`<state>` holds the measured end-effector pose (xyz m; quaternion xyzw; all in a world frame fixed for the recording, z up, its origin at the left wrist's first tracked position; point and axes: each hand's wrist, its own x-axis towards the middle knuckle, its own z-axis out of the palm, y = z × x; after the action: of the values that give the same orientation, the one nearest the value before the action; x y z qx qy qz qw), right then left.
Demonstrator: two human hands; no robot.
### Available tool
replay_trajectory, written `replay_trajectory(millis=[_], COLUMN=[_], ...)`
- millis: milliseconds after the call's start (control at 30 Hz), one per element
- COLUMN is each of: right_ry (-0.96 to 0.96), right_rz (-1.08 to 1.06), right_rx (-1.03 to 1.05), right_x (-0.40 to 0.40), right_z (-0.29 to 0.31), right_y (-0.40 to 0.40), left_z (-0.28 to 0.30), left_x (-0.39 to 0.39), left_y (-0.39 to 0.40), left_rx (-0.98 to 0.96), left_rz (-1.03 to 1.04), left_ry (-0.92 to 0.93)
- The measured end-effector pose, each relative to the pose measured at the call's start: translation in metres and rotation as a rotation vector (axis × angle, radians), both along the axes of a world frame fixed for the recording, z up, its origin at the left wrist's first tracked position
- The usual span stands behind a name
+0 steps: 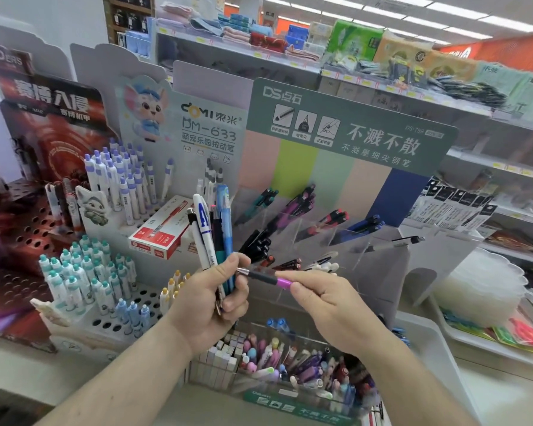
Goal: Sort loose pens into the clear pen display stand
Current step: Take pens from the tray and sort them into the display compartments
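Note:
My left hand (pixel 211 298) grips a bundle of loose pens (pixel 211 229) that stand upright: white, black, teal and light blue ones. My right hand (pixel 319 298) pinches a purple-and-black pen (pixel 266 278) that lies level, its metal tip touching the left fingers. Behind both hands stands the clear pen display stand (pixel 308 238), with tilted compartments holding teal, purple, pink, blue and black pens, under a green header card (pixel 351 130).
A white pegboard rack (pixel 105 278) of capped pens stands at the left, with a red box (pixel 163 232) on it. A clear bin of mixed pens and erasers (pixel 290 367) sits below my hands. Store shelves run across the back and right.

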<state>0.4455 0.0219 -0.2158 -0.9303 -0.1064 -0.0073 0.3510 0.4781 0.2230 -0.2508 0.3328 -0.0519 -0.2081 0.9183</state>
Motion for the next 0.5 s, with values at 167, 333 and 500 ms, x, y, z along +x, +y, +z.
replay_trajectory(millis=[167,333,500], right_ry=[-0.013,-0.019,-0.163], right_rz=[-0.249,-0.545,-0.598], right_rx=[0.397,1.047,1.178], right_x=[0.006,0.020,0.034], right_z=[0.003,0.011,0.023], right_y=[0.002,0.017,0.026], left_z=[-0.002,-0.005,-0.006], left_x=[-0.001,-0.002,-0.001], left_y=[0.000,-0.004,-0.005], left_rx=[0.059,0.163,0.190], left_rz=[-0.004,0.058,0.086], left_ry=[-0.022,-0.029,-0.044])
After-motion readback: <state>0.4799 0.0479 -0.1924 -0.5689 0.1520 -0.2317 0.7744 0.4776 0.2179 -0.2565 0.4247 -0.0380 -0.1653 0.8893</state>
